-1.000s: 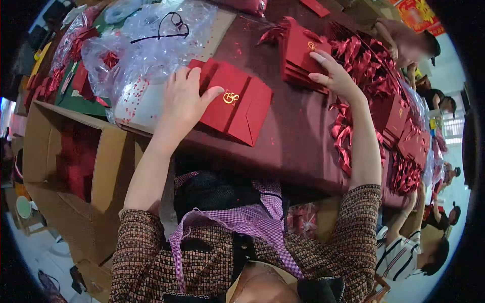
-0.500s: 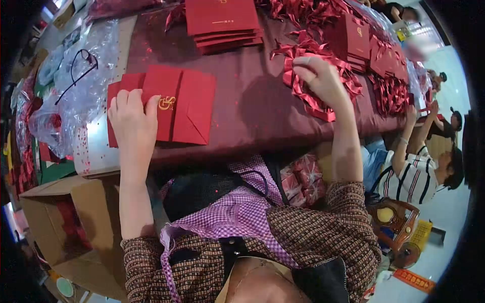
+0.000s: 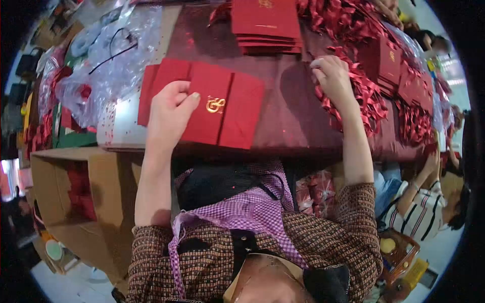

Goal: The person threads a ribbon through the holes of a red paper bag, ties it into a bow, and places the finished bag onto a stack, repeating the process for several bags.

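Bags [image 3: 240, 111] lie flat and overlapping at the near table [image 3: 288, 111] edge, left of centre. My left hand [image 3: 169, 113] rests on them, fingers half curled, thumb beside the gold print [image 3: 215, 105]; whether it pinches one, I cannot tell. My right hand [image 3: 333, 78] is at the ribbons [image 3: 361, 96] on the right, fingers drawn together; I cannot see whether they hold one. For good handling, I should press lightly, keep folds square, keep nails off the print, and work slowly near the ribbons to avoid tangles.
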`<act>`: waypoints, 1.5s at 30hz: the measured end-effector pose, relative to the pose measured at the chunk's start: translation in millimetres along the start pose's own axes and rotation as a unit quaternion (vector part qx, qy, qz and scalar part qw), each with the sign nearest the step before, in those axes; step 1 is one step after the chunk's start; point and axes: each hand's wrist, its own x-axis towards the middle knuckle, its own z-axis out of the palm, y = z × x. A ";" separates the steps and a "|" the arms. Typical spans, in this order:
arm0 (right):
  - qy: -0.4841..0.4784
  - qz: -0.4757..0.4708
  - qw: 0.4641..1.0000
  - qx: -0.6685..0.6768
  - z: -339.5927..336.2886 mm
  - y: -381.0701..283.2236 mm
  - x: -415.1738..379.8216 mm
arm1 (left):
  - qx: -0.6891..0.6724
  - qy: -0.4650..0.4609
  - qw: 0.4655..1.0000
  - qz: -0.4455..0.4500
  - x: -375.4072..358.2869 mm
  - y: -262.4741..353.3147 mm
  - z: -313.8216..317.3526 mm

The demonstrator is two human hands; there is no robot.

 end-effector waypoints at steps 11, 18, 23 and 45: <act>-0.071 0.128 0.845 0.514 -18.0 -137.9 26.9 | -0.046 0.046 0.997 0.046 -13.0 -11.1 13.6; -0.023 0.007 0.890 0.456 -8.8 -181.3 33.5 | 0.020 0.067 0.996 0.057 -30.2 5.4 14.2; 0.034 -0.021 0.895 0.444 0.3 -190.8 32.0 | -0.010 0.077 0.994 0.076 -37.6 12.9 17.2; 0.143 0.016 0.883 0.446 9.6 -203.3 26.3 | -0.027 0.095 0.989 0.113 -48.7 16.2 29.6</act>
